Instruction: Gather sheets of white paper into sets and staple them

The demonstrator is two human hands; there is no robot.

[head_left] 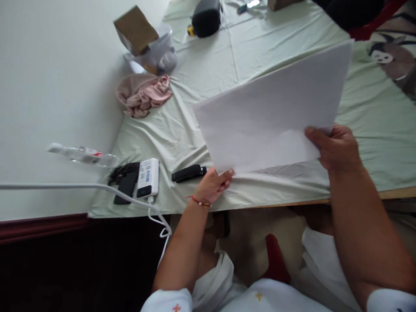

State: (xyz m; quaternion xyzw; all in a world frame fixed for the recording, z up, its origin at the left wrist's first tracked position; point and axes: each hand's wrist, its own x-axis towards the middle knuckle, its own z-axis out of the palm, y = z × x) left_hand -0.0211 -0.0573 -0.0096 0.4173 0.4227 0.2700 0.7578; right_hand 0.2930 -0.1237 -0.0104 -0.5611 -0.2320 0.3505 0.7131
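Observation:
A large white sheet of paper [263, 117] is held up at a slant above the cloth-covered table. My left hand [212, 184] pinches its near left corner, thumb on top. Along the right part of the near edge, my right hand [339, 145] grips the paper with the thumb lying across its face; the other fingers are mostly hidden behind it. Whether it is one sheet or a few together, I cannot tell. Just left of my left hand lies a black stapler-like object [188, 173] on the cloth.
On the left are a white power bank [148, 177] with a cable, a black phone [126, 188] and a clear plastic bottle [82, 155]. Farther back sit a pink cloth [146, 95], a cardboard box [135, 29] on a plastic tub, and a black case [207, 18].

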